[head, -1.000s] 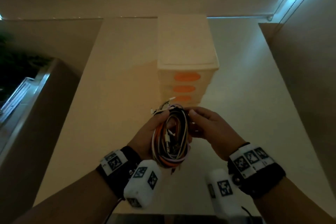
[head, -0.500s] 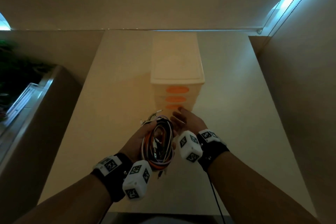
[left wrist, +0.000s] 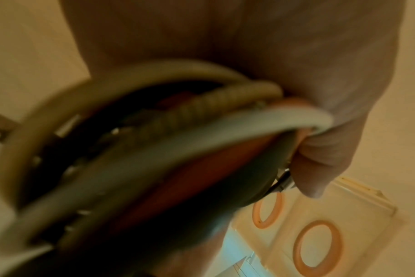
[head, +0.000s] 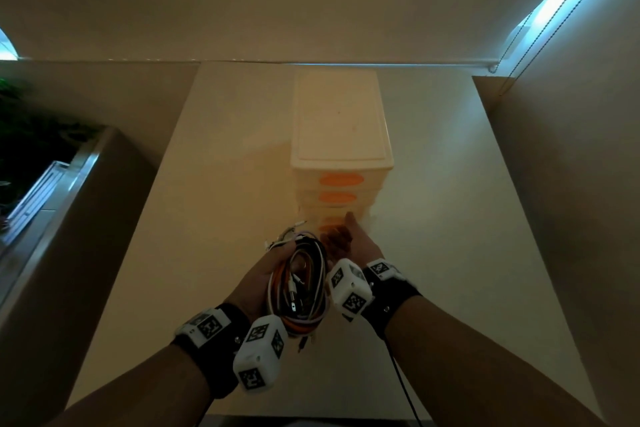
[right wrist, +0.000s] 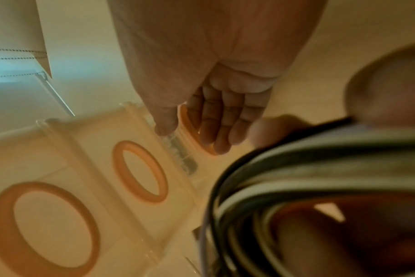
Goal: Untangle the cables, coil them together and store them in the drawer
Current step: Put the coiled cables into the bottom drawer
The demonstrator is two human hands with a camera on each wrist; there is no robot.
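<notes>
While the coiled cables [head: 301, 284] hang above the bench [head: 214, 204] in the curled left hand [head: 266, 274], the right hand [head: 349, 243], fingers straight and holding nothing, reaches to an orange ring handle [right wrist: 192, 131] low on the drawer unit [head: 341, 135].

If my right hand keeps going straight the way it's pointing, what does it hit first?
Most likely the lowest orange handle on the drawer unit. The right hand reaches toward it with straight fingers; whether they already touch is unclear.

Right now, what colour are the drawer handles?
Orange oval rings on the drawer handles of the pale translucent drawer unit; clearest in the right wrist view.
</notes>
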